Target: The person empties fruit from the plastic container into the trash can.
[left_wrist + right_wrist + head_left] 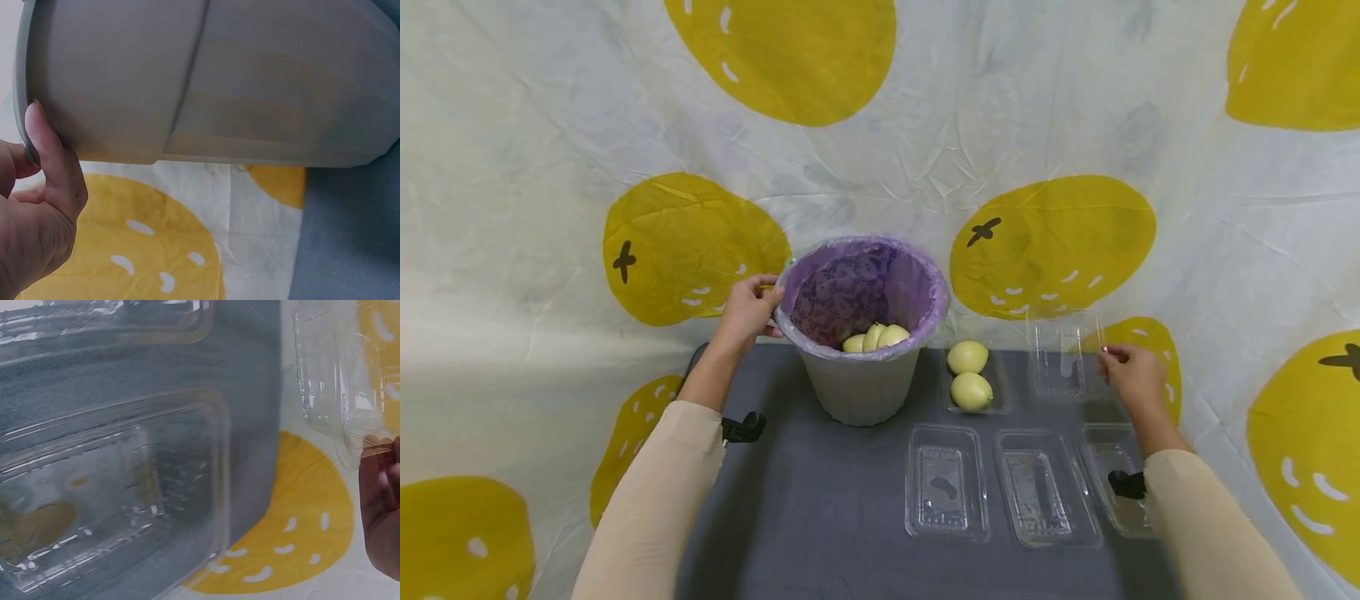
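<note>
My left hand (748,310) grips the left rim of a pale bin (856,390); in the left wrist view, thumb and fingers pinch its edge. A purple plastic liner (917,292) covers the bin's inside and folds over the rim. Several pale yellow lemons (892,336) show inside; how deep they lie is hidden. My right hand (1133,379) pinches the right edge of a clear plastic tray (1047,367), held up toward the back cloth. The right wrist view shows the same hand (381,512) at the tray's corner.
Beside the bin, another clear tray (1003,404) holds two lemons (968,357). In front, more clear trays (917,483) stand in a row on the dark grey tabletop (820,517). A lemon-print cloth (895,158) hangs behind the table.
</note>
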Available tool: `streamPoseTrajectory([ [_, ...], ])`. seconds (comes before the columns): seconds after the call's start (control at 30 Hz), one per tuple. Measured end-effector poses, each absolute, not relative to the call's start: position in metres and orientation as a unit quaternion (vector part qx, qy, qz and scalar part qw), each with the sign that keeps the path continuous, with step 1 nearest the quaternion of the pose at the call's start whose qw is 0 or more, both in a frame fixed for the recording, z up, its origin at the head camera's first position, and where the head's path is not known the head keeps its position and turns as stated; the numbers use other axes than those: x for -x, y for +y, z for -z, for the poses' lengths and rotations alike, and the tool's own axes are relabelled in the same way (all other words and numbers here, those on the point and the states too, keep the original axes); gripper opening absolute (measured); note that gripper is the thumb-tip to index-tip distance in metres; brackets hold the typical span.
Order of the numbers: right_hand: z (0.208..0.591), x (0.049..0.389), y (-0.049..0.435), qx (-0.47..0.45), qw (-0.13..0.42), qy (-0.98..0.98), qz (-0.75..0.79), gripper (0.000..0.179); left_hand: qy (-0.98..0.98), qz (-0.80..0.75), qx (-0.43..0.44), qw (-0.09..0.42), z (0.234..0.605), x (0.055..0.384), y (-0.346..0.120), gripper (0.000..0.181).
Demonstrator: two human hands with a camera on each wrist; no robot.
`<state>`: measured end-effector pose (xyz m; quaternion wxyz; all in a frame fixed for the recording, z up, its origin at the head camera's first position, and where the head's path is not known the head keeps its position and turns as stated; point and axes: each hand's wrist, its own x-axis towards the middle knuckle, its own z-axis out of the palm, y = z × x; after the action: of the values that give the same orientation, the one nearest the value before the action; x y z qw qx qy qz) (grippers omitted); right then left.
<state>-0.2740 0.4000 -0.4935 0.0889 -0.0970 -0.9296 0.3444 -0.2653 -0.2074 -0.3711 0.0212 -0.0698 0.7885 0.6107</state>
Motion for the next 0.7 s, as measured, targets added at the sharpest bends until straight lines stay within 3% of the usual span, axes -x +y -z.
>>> streamPoseTrajectory([
  [0.2,0.508,0.270,0.407,0.085,0.077,-0.948,-0.297,0.031,0.791,-0.607,0.068,0.024,0.371,0.266,-0.208,0.052],
  [0.47,0.518,0.271,0.416,0.114,-0.019,-0.936,-0.333,0.037,0.794,-0.604,0.070,0.020,0.372,0.265,-0.208,0.052],
  [0.7,0.529,0.276,0.423,0.116,-0.057,-0.937,-0.325,0.039,0.792,-0.606,0.071,0.019,0.373,0.266,-0.208,0.050],
])
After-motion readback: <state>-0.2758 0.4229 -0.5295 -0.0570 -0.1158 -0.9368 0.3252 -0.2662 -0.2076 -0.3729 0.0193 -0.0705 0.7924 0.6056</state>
